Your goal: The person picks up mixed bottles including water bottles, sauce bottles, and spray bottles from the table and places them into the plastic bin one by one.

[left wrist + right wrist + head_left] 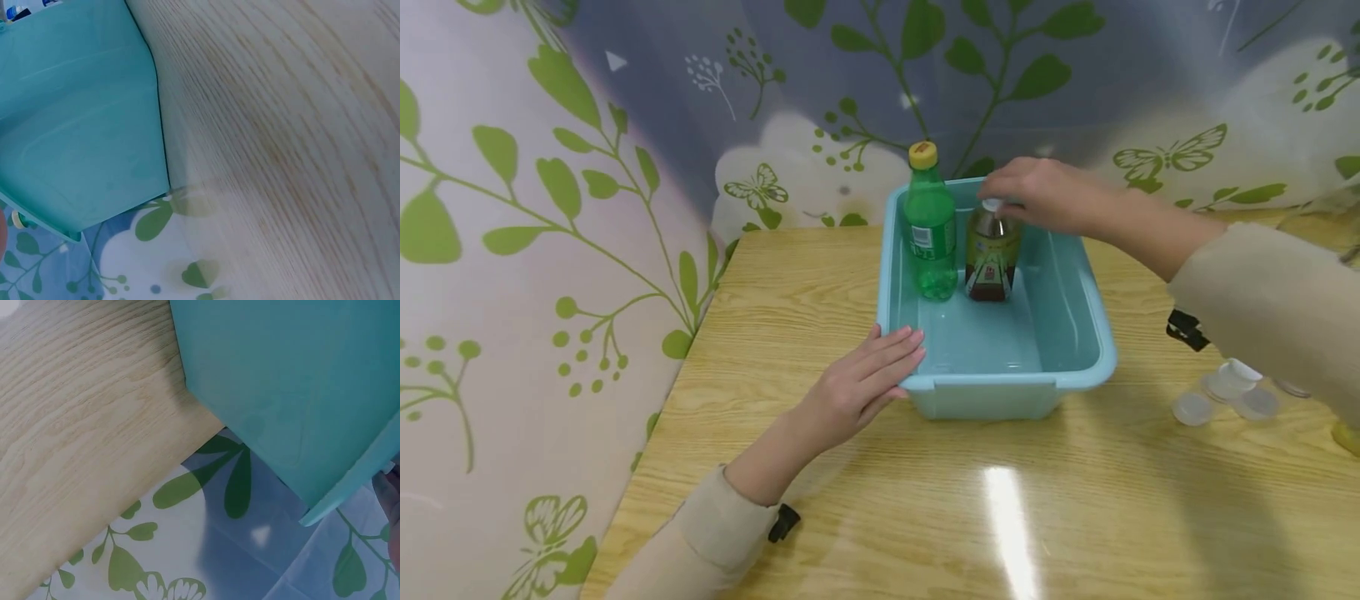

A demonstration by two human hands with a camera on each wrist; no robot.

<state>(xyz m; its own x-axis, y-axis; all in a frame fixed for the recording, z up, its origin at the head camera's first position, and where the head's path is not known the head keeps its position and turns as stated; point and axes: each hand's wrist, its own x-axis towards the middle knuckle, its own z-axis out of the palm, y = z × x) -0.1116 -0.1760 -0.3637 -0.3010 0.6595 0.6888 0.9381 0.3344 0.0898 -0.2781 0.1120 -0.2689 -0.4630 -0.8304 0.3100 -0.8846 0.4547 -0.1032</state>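
Note:
A light blue plastic bin [992,382] stands on the wooden table in the head view. Inside it, towards the back, a bottle of dark drink with a patterned label [992,250] is upright. My right hand [1043,193] pinches this bottle's white cap [992,203] from above. Left of it, a green soda bottle [932,225] with a yellow cap stands in the bin, untouched. With fingers straight, my left hand [859,382] rests on the bin's left rim near the front corner. Both wrist views mostly show the bin's outer walls [87,125].
Several small round clear and white plastic pieces [1193,408] lie on the table [820,517] to the right. At the right edge a yellow object [1347,437] is partly cut off. A patterned cloth [820,100] hangs behind and to the left.

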